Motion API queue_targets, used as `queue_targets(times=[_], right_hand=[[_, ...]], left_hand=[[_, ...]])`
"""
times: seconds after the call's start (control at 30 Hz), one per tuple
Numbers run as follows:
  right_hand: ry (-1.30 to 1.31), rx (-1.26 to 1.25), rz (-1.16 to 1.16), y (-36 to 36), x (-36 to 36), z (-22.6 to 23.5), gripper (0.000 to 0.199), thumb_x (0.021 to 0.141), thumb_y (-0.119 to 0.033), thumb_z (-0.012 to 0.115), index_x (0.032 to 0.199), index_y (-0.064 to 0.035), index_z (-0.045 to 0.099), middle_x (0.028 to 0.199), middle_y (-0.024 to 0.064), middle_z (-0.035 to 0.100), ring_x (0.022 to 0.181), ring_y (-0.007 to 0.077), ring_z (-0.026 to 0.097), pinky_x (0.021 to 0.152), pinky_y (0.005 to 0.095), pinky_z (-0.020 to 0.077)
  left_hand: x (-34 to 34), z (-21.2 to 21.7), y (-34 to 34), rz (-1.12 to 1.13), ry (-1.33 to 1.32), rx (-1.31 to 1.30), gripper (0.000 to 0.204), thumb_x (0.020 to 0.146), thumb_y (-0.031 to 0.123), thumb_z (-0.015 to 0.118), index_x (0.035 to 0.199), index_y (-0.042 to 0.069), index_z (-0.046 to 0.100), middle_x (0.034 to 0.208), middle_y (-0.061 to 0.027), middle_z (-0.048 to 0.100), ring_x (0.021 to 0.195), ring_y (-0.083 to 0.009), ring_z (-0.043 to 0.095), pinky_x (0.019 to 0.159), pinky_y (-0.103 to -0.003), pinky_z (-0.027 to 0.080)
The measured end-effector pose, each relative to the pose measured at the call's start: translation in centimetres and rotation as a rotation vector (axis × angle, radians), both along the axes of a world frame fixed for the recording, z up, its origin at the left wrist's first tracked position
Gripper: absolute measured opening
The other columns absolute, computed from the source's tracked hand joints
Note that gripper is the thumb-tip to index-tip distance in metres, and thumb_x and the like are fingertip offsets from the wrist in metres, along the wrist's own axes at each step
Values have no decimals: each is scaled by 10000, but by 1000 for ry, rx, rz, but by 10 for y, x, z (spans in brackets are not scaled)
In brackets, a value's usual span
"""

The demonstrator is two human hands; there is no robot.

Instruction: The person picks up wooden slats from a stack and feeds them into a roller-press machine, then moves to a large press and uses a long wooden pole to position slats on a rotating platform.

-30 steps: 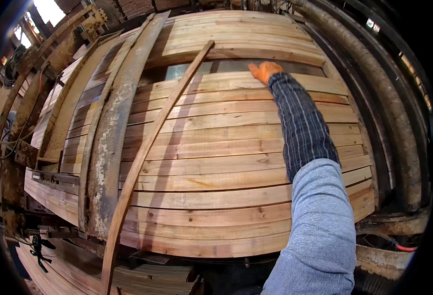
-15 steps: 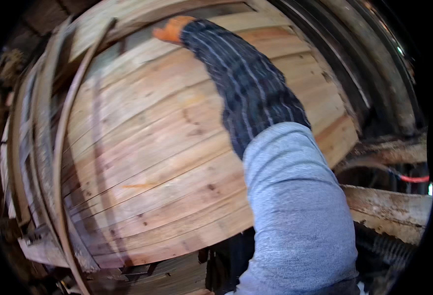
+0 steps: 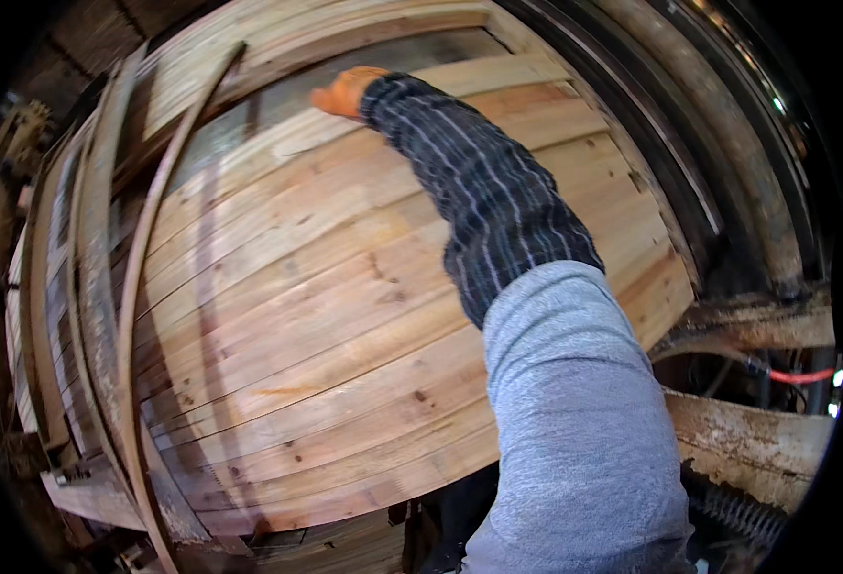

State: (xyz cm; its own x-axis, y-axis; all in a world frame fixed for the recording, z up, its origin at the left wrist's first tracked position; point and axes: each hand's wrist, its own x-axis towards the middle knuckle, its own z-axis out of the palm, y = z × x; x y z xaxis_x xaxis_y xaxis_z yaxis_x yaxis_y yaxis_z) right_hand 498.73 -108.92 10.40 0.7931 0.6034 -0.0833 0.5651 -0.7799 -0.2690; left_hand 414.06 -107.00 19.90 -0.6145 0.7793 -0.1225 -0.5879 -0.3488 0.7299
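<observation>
My right hand (image 3: 347, 92), in an orange glove, has reached further left along the far edge of the stacked wooden boards (image 3: 364, 316); it lies on the top board, grip unclear. A thin strip (image 3: 144, 316) leans at the stack's left side, rusty machinery (image 3: 746, 325) right.

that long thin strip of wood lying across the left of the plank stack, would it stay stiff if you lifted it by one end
Probably not. The thin strip is very long and slender, so it would likely sag and whip. It looks light for its length. Lying loose on the flat planks, it should slide rather than roll. The right hand, in an orange glove, rests far from it.
</observation>
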Motion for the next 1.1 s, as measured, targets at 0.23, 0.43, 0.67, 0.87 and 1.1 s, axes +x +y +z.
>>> queue_targets(times=[0.23, 0.43, 0.67, 0.87, 1.1], right_hand=[[-229, 112, 40, -9, -30, 3, 760, 1043, -622, 379, 1477, -26, 566, 1468, 223, 595, 1384, 333, 547, 1170, 461, 410], [270, 898, -79, 34, -141, -7, 771, 1024, -492, 614, 1612, -68, 352, 1628, 197, 408, 1509, 356, 387, 1226, 368, 357], [1568, 1666, -165, 57, -336, 37, 311, 1017, -309, 680, 1177, -77, 550, 996, 102, 664, 890, 297, 703, 815, 481, 586], [1307, 1639, -42, -13, -405, 28, 234, 1020, -199, 558, 853, -37, 571, 697, 81, 586, 624, 202, 574, 545, 332, 488], [1442, 1687, -263, -92, -495, 86, 170, 1016, -245, 694, 985, -95, 621, 751, 20, 644, 603, 148, 654, 562, 269, 633]], left_hand=[[-18, 1, -44, -102, -144, -58, 436, 884, 420, 785, 1245, 182, 729, 923, 54, 764, 816, -111, 735, 697, -305, 636], [-140, -59, -40, -490, -639, 218, 533, 973, 561, 606, 1222, 108, 736, 977, -39, 768, 650, -149, 631, 532, -292, 488], [-23, -16, -119, -246, 303, 348, 715, 974, 679, 587, 1394, 106, 669, 1068, -194, 740, 719, -279, 646, 604, -391, 541], [-57, 39, -208, -334, 638, 452, 563, 1032, 571, 554, 1114, 23, 649, 968, -161, 688, 1031, -367, 639, 976, -539, 538], [-100, 102, -257, -695, 414, 1159, 427, 1007, 340, 460, 660, 182, 267, 496, -10, 530, 497, -153, 349, 644, -400, 269]])
